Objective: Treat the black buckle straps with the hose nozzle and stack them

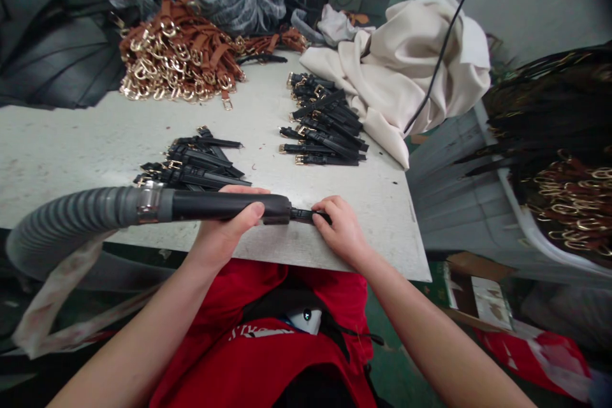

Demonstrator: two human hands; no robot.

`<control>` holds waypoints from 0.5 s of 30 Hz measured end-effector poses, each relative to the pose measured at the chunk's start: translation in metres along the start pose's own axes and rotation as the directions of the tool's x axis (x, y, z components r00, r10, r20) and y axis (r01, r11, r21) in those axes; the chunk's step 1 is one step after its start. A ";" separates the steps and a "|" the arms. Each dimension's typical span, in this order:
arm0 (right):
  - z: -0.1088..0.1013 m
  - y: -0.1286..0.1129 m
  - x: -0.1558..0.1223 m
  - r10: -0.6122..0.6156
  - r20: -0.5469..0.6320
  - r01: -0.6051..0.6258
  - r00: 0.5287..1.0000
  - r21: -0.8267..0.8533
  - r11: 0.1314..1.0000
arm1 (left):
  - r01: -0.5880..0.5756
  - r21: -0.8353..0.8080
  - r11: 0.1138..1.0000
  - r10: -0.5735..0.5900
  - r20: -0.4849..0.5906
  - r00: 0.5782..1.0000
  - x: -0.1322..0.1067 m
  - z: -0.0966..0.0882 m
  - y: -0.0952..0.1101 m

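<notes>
My left hand [229,229] is wrapped round the black nozzle [210,204] of a grey corrugated hose [90,207], holding it level above the table's front edge. Between thumb and fingers, my right hand [342,226] pinches a short black strap [302,213]. The strap's left end meets the nozzle's mouth; whether it goes inside I cannot tell. Just beyond the nozzle lies a small pile of black buckle straps [196,162]. Another stack of black buckle straps [327,124], with gold buckles toward the left, sits farther back, beyond my right hand.
A heap of brown straps with gold buckles [179,54] covers the back left of the white table [268,121]. Cream fabric [406,51] drapes over the back right corner. To the right stands a grey bin [440,185] full of straps; a cardboard box [478,290] is below.
</notes>
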State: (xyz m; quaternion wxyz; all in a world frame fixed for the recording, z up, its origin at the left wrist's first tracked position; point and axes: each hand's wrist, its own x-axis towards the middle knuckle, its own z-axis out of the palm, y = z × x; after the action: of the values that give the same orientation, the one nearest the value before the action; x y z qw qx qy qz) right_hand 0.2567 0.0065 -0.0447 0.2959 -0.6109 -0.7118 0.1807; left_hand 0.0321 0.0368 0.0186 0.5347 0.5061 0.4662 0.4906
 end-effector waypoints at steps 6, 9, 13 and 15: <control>0.004 0.001 0.003 0.017 0.047 -0.013 0.999 -0.096 0.995 | 0.027 -0.081 0.996 -0.022 0.059 0.998 0.004 0.019 -0.007; 0.006 -0.001 0.001 0.029 0.024 -0.025 0.999 -0.126 0.992 | 0.038 -0.029 0.999 -0.034 0.148 0.988 0.009 0.022 -0.006; 0.007 -0.003 0.000 0.026 0.017 -0.023 1.000 -0.141 0.990 | 0.036 0.056 0.998 -0.043 0.125 0.991 0.013 0.019 0.002; 0.006 -0.004 0.000 0.031 0.013 -0.029 0.999 -0.147 0.989 | 0.004 0.078 0.997 -0.014 0.135 0.991 0.013 0.022 0.004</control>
State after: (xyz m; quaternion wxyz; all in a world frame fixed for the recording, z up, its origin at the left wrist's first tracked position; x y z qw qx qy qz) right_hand 0.2498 0.0067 -0.0474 0.2420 -0.6401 -0.7162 0.1370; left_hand 0.0552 0.0482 0.0243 0.5473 0.5565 0.4496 0.4343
